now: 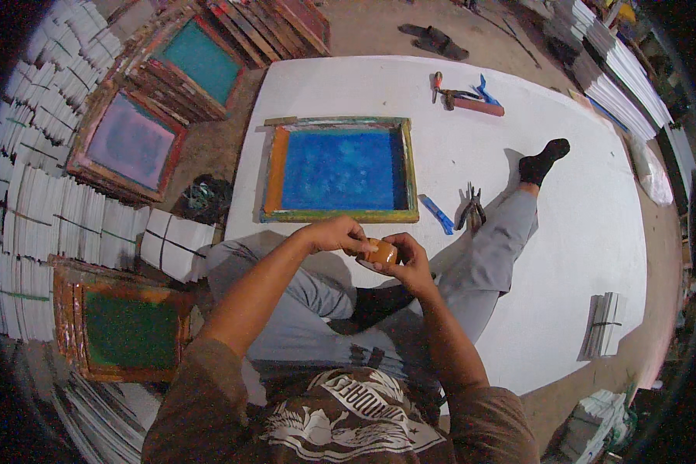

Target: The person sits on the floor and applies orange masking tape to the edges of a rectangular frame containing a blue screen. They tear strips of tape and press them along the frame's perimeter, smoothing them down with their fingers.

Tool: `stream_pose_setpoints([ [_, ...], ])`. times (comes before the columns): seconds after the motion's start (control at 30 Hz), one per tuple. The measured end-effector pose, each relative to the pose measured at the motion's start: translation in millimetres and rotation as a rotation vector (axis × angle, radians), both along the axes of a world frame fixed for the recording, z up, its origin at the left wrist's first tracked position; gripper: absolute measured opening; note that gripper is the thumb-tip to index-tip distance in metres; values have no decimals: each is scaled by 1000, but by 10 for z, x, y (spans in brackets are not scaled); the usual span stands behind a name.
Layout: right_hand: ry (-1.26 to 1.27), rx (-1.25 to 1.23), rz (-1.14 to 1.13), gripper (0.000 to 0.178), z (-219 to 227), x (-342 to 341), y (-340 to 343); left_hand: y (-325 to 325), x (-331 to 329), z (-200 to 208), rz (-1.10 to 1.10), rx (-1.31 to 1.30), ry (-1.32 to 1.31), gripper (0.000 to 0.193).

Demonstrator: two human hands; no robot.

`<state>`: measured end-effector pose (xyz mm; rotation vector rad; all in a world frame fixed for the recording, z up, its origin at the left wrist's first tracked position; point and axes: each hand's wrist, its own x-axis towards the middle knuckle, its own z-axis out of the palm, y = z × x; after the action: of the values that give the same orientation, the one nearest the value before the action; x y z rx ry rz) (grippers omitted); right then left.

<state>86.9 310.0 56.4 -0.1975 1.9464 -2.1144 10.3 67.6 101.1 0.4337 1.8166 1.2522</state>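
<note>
My right hand [411, 264] is closed around a small roll of shiny orange-brown tape [382, 253], held above my crossed legs. At the roll's left side my left hand [337, 235] pinches with thumb and finger, touching the tape; the exact tape edge is too small to make out. Just beyond both hands a wooden screen frame [414, 178] with blue mesh [340, 170] lies flat, an orange-brown strip along its left inner side. To the right of the frame are a blue utility knife [437, 214] and dark-jawed pliers [472, 210].
I sit on a large white board [580, 232]. A red-handled screwdriver [437, 83] lies near its far edge beside a reddish bar [479, 107] and a blue tool [486, 90]. Stacked screen frames [131, 143] and bundled paper [93, 220] crowd the left. Sandals [435, 41] lie beyond.
</note>
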Motion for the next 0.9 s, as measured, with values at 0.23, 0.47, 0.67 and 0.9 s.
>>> stream_pose_setpoints([
  [0.23, 16, 240, 10, 54, 293, 27, -65, 110, 128, 187, 213, -82, 83, 33],
  [0.47, 110, 282, -51, 53, 323, 16, -99, 167, 307, 39, 478, 13, 183, 24],
  [0.67, 97, 265, -39, 49, 243, 1, -35, 270, 550, 80, 638, 69, 406, 21],
  [0.9, 91, 262, -2, 49, 442, 8, -105, 281, 605, 18, 785, 235, 100, 25],
])
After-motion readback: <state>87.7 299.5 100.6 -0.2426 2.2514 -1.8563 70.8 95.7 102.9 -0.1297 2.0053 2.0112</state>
